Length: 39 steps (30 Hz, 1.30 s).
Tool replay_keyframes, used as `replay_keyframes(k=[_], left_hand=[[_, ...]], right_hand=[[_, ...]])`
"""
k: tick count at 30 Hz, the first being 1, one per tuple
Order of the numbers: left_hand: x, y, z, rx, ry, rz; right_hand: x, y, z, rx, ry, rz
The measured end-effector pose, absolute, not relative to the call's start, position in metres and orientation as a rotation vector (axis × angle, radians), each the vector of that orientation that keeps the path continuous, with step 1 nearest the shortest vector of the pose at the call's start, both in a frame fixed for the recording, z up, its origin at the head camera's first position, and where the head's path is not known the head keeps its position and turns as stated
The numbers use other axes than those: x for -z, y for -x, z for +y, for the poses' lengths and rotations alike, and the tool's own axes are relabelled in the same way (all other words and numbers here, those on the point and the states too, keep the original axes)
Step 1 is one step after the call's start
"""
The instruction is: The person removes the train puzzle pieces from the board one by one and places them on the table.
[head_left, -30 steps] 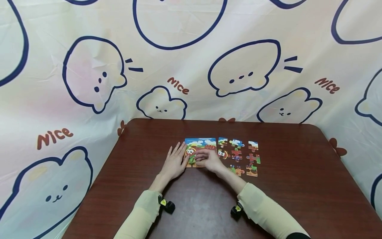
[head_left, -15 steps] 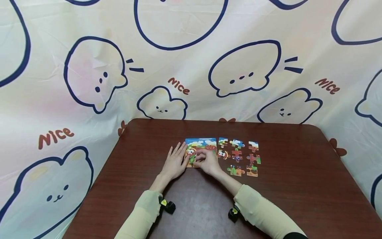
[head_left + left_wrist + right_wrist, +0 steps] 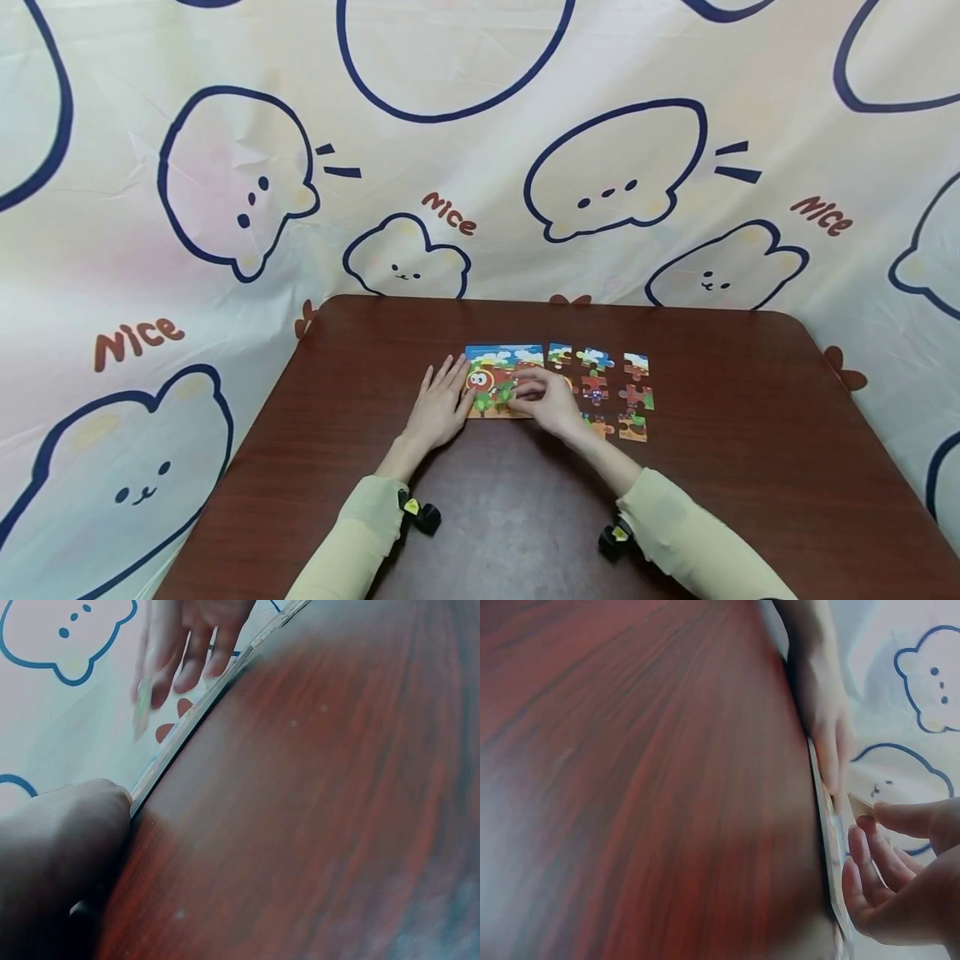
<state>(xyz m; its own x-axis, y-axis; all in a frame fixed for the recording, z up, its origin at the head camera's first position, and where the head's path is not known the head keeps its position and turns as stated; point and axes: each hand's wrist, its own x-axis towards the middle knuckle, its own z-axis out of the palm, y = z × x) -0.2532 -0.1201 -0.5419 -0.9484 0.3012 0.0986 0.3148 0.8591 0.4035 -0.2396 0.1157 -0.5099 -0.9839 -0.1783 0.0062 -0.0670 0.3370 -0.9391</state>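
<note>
A colourful jigsaw board [image 3: 504,354] lies flat on the table. My left hand [image 3: 438,408] rests on its left edge with fingers extended; the same hand [image 3: 64,832] shows at the board's side in the left wrist view. Above the board's right part, my right hand [image 3: 551,404] pinches a small puzzle piece [image 3: 861,804] between thumb and fingertips. In the left wrist view that puzzle piece [image 3: 142,709] is blurred and held clear of the board. Loose pieces lie right of the board, including a sky piece [image 3: 558,354] and a red piece [image 3: 595,388]; my right hand partly hides some.
The brown wooden table [image 3: 735,467] extends around the board on all sides. Further right lie more loose pieces, among them a green and orange corner piece [image 3: 633,428]. A patterned cloth [image 3: 495,167] hangs behind and beside the table.
My right hand shifts slightly left over the board, then moves right toward the loose pieces, uncovering more of the board's lower left. My left hand keeps its place.
</note>
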Motion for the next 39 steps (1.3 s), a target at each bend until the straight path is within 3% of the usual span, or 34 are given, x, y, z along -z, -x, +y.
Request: replay_keyframes(k=[16,29,39], left_hand=[[0.539,0.253,-0.122,0.711,0.509,-2.958],[0.527,0.252,-0.132,0.657,0.518,-3.094],[0.518,0.249,-0.135,0.582,0.540,-3.137]], right_hand=[[0.508,0.204,0.188,1.592,0.225,2.613],[0.512,0.198,0.192,1.489,0.275,2.699],[0.522,0.196,0.194,1.199,0.487,3.012]])
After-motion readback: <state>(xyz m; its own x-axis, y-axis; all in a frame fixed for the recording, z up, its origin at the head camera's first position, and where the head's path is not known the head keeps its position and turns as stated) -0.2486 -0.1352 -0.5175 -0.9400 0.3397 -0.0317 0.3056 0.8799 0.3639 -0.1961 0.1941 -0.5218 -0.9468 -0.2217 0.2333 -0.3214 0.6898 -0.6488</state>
